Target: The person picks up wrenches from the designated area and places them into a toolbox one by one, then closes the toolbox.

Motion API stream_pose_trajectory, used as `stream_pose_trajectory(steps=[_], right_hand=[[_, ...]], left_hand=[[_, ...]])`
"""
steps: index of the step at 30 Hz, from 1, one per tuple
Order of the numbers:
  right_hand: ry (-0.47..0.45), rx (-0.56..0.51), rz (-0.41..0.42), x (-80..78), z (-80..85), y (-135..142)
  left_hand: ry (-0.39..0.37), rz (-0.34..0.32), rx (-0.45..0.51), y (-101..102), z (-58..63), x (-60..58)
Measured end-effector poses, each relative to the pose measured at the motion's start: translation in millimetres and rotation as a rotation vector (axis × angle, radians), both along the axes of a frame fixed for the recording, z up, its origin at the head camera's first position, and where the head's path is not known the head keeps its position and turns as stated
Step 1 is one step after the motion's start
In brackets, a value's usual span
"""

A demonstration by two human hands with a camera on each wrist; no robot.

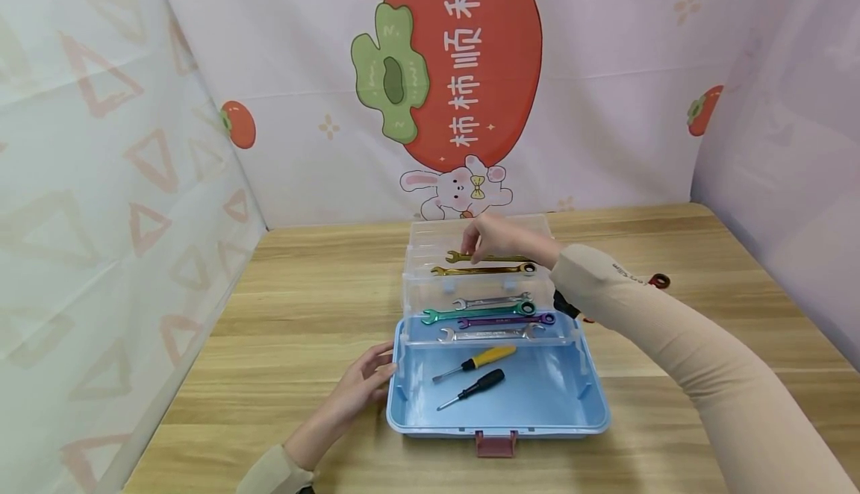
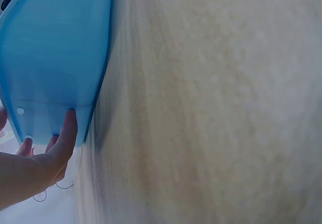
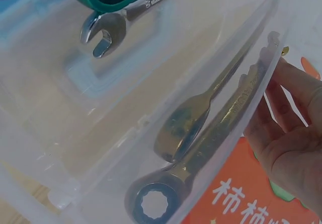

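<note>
A light blue toolbox (image 1: 497, 431) with raised clear trays (image 1: 425, 285) stands open on the table. My left hand (image 1: 366, 378) rests against its left side; in the left wrist view, fingertips touch the outer wall (image 2: 55, 73). At the top tray, my right hand (image 1: 487, 236) pinches a gold wrench (image 1: 497, 259) near its open end, and its far end is hidden behind the wrist. Just below lies another gold wrench (image 1: 480, 270). The lower tray holds silver wrenches (image 1: 493, 333), a green wrench (image 1: 477, 313) and a purple wrench (image 1: 504, 321).
Inside the toolbox lie a yellow-handled screwdriver (image 1: 493, 356) and a black-handled screwdriver (image 1: 484, 383). Beyond my right sleeve (image 1: 658, 322), a red ring-ended tool (image 1: 660, 280) shows in part. A black object (image 1: 564, 304) peeks out beside the trays. A printed cloth (image 1: 302, 166) hangs behind the table.
</note>
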State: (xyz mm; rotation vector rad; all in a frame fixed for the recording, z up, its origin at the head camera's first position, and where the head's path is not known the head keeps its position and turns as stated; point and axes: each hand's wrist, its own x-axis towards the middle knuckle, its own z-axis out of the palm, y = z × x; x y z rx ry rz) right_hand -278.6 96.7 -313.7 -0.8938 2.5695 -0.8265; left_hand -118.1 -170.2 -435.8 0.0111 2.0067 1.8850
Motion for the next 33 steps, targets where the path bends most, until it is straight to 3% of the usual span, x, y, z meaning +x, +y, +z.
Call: stream_pose_trajectory(steps=[28,33], right_hand=[[0.089,0.043,0.035,4.3,-7.0,1.4],[0.109,0.058,0.01,6.3,-8.4,-0.7]], left_hand=[[0.002,-0.007,0.001,0.0,-2.1,-0.2],[0.004,-0.005,0.016,0.2,-2.7,-0.6]])
